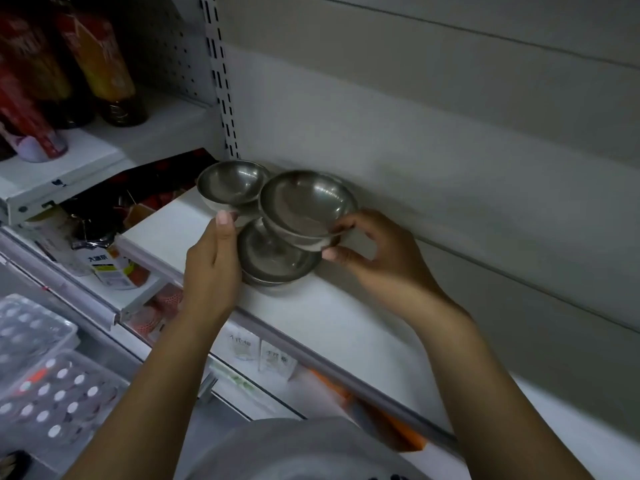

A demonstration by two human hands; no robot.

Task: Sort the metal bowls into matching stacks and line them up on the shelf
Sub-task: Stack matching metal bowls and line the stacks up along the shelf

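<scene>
Three groups of metal bowls sit at the left end of a white shelf [332, 317]. My left hand [213, 265] grips the rim of a small metal bowl [232, 183] at the back left, thumb on its near edge. My right hand [374, 251] holds a wider metal bowl [306, 202], pinched at its right rim and lifted a little above the shelf. Below and between them rests a short stack of flat metal bowls [277, 261] on the shelf, partly hidden by the raised bowl.
A slotted upright post [223, 81] bounds the shelf at the left. Bottles [104, 60] stand on the neighbouring higher shelf; packaged goods [107, 265] and clear plastic boxes [52, 386] lie lower left. Price tags [259, 351] hang on the shelf's front edge. The shelf runs on bare to the right.
</scene>
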